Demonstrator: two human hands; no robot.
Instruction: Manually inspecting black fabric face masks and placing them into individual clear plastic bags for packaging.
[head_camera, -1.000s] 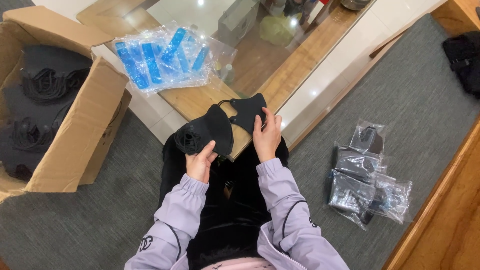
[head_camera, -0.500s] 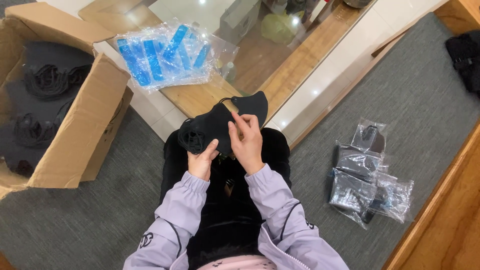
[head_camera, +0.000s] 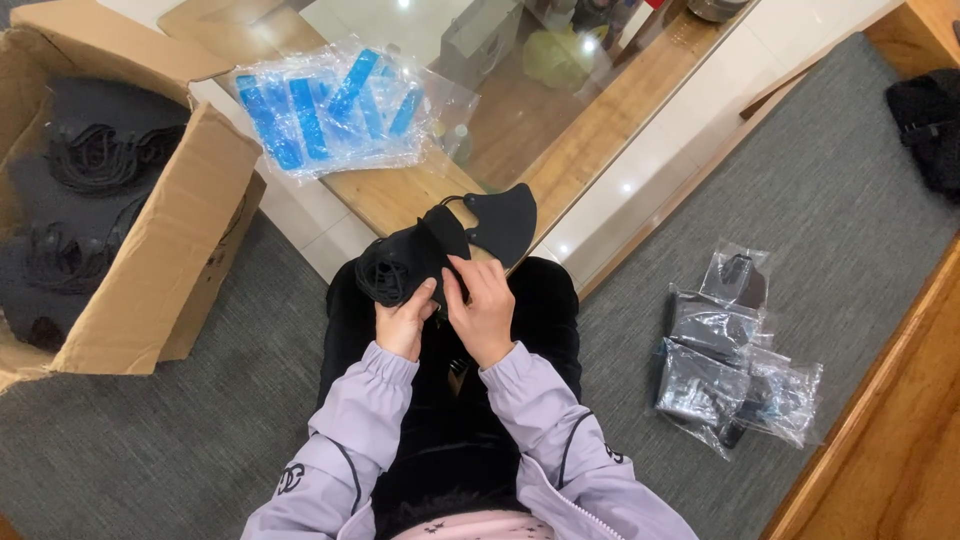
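just black masks (head_camera: 440, 255) (stacked) between both hands

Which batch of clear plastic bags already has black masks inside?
The bagged pile on the grey carpet, right of the person's lap, shows dark masks inside; the bags with blue strips on the table hold none.

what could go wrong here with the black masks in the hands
The left hand and right hand pinch a bunched stack of black masks over the lap, so the loose one sticking out at the top might slide off onto the grey carpet. The ear loops look tangled on the left side and may snag when separated.
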